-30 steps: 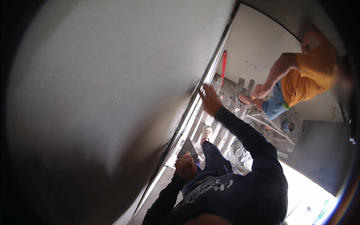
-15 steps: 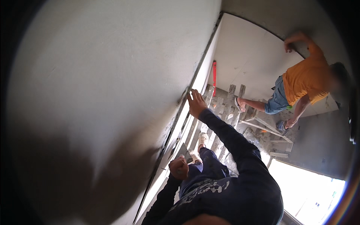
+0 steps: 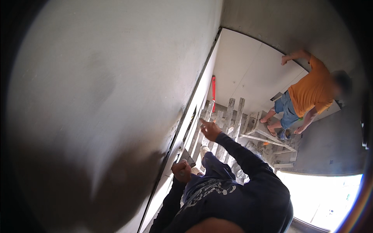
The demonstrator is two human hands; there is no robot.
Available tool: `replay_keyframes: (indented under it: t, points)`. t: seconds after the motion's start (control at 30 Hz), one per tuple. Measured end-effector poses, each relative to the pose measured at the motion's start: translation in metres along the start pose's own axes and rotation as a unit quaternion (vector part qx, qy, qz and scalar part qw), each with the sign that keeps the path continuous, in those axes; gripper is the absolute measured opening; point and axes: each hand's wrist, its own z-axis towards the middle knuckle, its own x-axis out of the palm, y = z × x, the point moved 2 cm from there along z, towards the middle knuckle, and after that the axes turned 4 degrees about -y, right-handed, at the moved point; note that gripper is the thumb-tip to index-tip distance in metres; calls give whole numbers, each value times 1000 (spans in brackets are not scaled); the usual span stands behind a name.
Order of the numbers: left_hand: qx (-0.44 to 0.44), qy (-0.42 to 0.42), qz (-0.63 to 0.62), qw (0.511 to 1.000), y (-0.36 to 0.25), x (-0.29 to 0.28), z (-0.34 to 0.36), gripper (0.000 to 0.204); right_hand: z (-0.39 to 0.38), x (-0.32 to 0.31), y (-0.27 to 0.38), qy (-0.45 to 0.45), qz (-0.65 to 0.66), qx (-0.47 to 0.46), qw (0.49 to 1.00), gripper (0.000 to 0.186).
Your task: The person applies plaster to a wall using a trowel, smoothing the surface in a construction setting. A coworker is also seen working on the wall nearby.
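Observation:
Close to the wall, my left hand (image 3: 181,171) is wrapped around the handle of a scraper or trowel; its flat grey blade (image 3: 188,158) points up past my fist. The handle itself is mostly covered by my fingers. My right hand (image 3: 210,130) is held out over wooden planks, fingers partly extended and apart, with nothing seen in it. It is away from the white panels (image 3: 213,58) and from the dark gap (image 3: 196,86) running along the top of the wall cladding.
A co-worker in an orange shirt (image 3: 311,91) stands on a wooden trestle (image 3: 268,138) at the right, one arm raised to the panel edge. A red level-like bar (image 3: 213,93) leans behind several planks (image 3: 229,112). Bright light enters through an opening (image 3: 322,198).
My right hand has come off the wall edge and drawn back toward me. The left still grips the tool. The co-worker's feet are now together on the trestle; the view has shifted.

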Motion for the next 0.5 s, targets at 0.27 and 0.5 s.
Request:
replay_keyframes:
  t: [0.27,0.5]
  points:
    - [-24,-15,59,998,-8,28,0,28,18,-40,-63,-67,-36,27,997,33]
    - [-57,-86,158,982,32,53,21,31,118,-60,-107,3,-41,-61,997,44]
